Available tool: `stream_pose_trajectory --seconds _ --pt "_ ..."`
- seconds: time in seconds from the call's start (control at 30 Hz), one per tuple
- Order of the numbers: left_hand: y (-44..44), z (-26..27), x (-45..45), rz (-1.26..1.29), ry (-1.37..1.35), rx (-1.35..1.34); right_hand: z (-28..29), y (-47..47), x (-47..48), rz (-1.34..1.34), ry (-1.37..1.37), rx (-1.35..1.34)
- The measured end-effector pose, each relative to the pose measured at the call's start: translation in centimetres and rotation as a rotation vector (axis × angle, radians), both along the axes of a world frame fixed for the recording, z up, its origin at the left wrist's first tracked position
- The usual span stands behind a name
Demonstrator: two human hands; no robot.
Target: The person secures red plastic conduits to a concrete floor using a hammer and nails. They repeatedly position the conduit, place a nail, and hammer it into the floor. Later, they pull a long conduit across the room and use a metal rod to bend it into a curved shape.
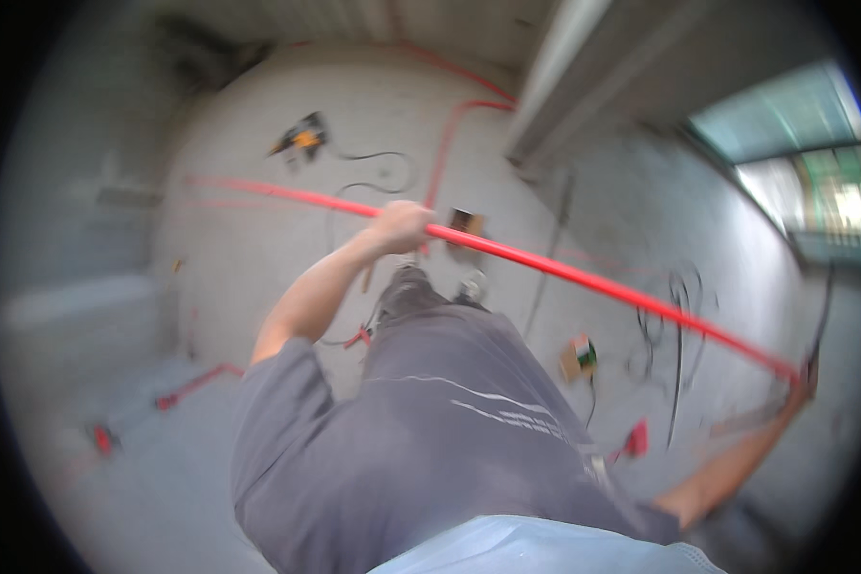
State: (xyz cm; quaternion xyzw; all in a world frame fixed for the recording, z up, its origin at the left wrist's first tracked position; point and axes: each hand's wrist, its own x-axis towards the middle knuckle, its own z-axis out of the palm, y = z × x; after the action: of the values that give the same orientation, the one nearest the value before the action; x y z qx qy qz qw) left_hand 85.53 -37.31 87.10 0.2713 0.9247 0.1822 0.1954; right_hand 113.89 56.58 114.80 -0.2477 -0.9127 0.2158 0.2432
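A long red plastic conduit pipe (545, 262) crosses in front of my body at a slant, raised above the floor. My left hand (403, 224) is wrapped around it, with a length of the pipe running on past the fist to the left, where it blurs. Far out on the right, my right hand (803, 384) grips the pipe close to its end. A thin dark rod or cable (825, 316) shows just above that hand; blur hides whether it is held too.
On the concrete floor lie a yellow-and-black power tool (305, 140) with a cord, an open cardboard box (473, 222), another small box (580, 357) and loose black cables (678, 301). Red conduit (445, 143) runs along the floor to a wall. A window (796, 172) is at right.
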Motion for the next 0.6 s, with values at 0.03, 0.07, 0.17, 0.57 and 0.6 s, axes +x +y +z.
stream_pose_trajectory --seconds 0.03,0.07,0.17,0.57,0.6 --pt "0.3 -0.8 -0.3 -0.030 0.043 -0.027 0.6 2.0 2.1 -0.032 -0.122 0.181" --pt "1.5 1.6 0.8 -0.052 0.048 -0.013 0.6 3.1 5.7 -0.065 -0.246 0.230" --pt "4.3 5.7 2.2 -0.080 -0.005 -0.160 -3.7 1.6 12.5 -0.148 -0.636 0.332" --pt "3.0 -4.6 -0.7 0.059 -0.001 -0.079 -18.0 -41.9 -0.2 0.335 -1.015 -0.258" --pt "3.2 -7.2 -0.9 0.070 -0.004 -0.067 -19.1 -44.9 -2.2 0.283 -1.098 -0.370"
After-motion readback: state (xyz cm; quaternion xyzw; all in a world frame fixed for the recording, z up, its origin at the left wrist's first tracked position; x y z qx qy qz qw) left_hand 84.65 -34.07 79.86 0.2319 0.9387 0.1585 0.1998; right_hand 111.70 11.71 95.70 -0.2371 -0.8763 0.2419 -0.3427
